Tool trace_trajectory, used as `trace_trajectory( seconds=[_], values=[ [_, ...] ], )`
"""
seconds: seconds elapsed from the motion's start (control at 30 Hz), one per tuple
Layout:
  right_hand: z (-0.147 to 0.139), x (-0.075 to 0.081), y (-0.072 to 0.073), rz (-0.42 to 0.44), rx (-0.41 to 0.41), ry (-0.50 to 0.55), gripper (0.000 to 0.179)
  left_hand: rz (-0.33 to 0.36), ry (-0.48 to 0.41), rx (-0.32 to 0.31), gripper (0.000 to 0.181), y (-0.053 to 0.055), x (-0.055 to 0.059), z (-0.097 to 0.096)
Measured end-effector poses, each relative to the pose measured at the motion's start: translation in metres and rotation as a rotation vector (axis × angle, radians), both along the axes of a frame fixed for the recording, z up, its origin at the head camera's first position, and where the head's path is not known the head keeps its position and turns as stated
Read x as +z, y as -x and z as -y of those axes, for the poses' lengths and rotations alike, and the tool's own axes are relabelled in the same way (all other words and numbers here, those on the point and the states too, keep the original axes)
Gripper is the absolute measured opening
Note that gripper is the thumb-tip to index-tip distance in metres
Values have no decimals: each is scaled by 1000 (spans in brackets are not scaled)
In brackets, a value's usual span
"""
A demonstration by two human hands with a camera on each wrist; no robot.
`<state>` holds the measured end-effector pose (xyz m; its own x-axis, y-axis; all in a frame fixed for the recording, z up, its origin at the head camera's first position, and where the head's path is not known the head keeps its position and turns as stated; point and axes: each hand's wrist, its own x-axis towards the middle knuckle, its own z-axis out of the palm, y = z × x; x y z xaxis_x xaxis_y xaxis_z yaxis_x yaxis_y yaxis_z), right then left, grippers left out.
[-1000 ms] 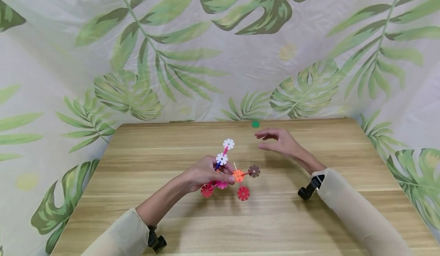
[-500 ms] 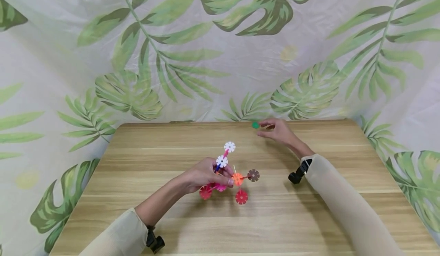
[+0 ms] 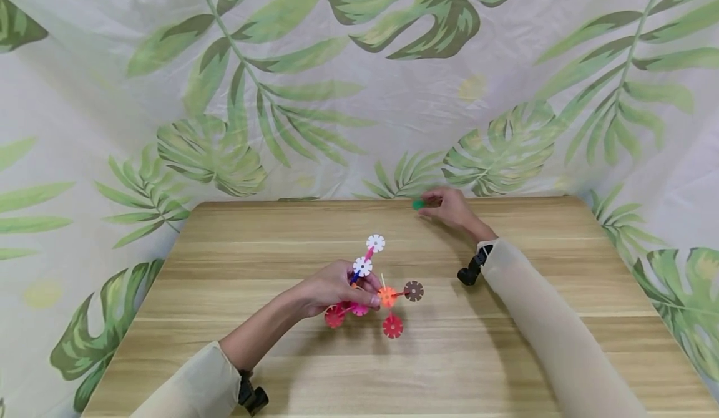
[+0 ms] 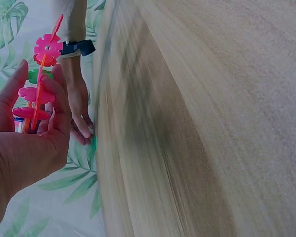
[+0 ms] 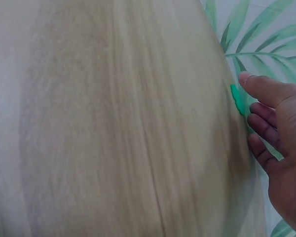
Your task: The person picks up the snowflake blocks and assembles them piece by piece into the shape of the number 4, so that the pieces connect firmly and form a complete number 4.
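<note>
In the head view my left hand [image 3: 337, 290] grips a build of slotted snowflake discs [image 3: 387, 296] above the table. White discs [image 3: 376, 243] stick up on one arm of it; a brown disc [image 3: 413, 291] and red discs stick out elsewhere. The left wrist view shows pink discs [image 4: 48, 48] and a green one [image 4: 37, 75] between thumb and fingers; the palm side hides part of the build. My right hand [image 3: 452, 209] is at the far table edge, thumb and fingers apart around a loose green disc [image 5: 238, 99], fingertips right beside it.
The wooden table [image 3: 253, 231] ends at the back against a leaf-patterned cloth [image 3: 314, 93]. Black wrist cameras [image 3: 476, 267] sit on both cuffs.
My right hand has moved away from me and left to the green disc, which lies where it was. My left hand and the build have shifted slightly down in the view.
</note>
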<state>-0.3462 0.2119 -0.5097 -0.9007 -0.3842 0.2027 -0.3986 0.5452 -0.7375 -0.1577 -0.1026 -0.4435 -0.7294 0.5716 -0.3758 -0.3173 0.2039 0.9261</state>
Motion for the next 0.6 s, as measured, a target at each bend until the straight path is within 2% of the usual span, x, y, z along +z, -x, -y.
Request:
trace_trajectory(
  seconds=[0.17,0.6],
  values=[
    [2,-6,5,33,-23,0,42,1,3,-2,23,0,1,0],
    [8,-14,10,23,-80,-17,34,10,7,-13,23,2,3,-1]
  ],
)
